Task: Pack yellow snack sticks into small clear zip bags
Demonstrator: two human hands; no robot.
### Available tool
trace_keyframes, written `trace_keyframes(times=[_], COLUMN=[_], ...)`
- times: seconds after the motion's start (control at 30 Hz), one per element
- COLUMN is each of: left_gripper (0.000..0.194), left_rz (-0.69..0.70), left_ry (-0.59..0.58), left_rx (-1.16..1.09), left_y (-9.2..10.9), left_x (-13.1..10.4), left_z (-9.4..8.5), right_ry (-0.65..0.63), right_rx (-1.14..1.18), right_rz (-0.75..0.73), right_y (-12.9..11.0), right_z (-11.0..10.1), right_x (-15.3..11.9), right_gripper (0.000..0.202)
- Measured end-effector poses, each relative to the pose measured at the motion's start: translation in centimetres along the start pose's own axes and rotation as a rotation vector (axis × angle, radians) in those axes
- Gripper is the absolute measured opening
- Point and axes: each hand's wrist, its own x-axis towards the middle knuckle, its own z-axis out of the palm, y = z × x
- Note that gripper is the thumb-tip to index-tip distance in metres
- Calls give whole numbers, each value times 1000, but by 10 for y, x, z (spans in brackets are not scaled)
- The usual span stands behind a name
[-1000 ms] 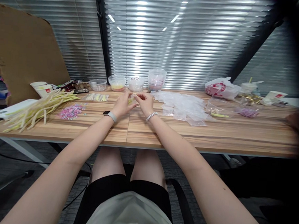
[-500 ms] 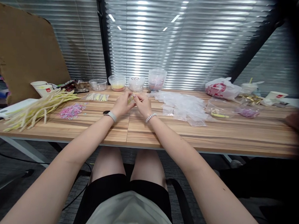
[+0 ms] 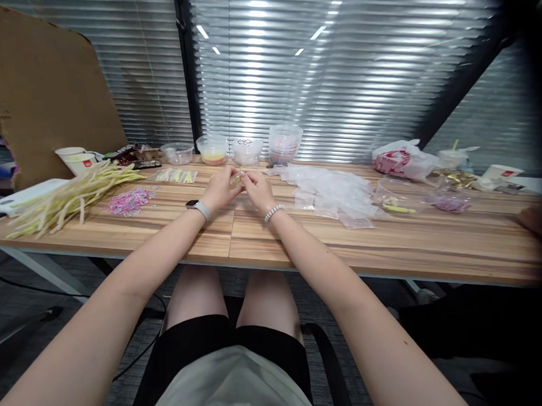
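My left hand (image 3: 219, 189), with a watch on its wrist, is closed on a small clear plastic bag (image 3: 236, 179) with something yellowish in it. My right hand (image 3: 257, 192), wearing a beaded bracelet, pinches the same bag from the other side. Both hands meet just above the middle of the wooden table, and the fingers partly hide the bag. To the right of my right hand lies a loose pile of clear plastic bags (image 3: 333, 193). Left of my left hand is a flat clear bag (image 3: 177, 176) with short yellow and cream strips.
Fuzzy yellow and cream stems (image 3: 76, 198) lie at the left, beside a heap of small pink and purple bands (image 3: 131, 202). Clear tubs (image 3: 212, 149) line the table's back. At the right are a clear container (image 3: 397, 198), a carrier bag (image 3: 402, 161) and another person's blurred hand (image 3: 534, 219).
Both hands stay in the same place with only slight finger movement. The small bag between them has turned a little and shows more plainly.
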Motion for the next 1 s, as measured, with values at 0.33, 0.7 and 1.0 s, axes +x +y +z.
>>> trace_keyframes(times=[0.33,0.7,1.0], left_gripper=[40,68,85], left_rz=[-21,-13,-21], left_ry=[7,22,13], left_rx=[35,-16,-29], left_y=[1,1,-5], left_x=[0,0,0], left_z=[0,1,4], right_ry=[-32,12,-73], right_rx=[-30,95,-35], right_rz=[35,166,228], right_y=[0,4,4], right_z=[1,7,4], right_x=[-1,-3,-4], right_gripper=[36,48,46])
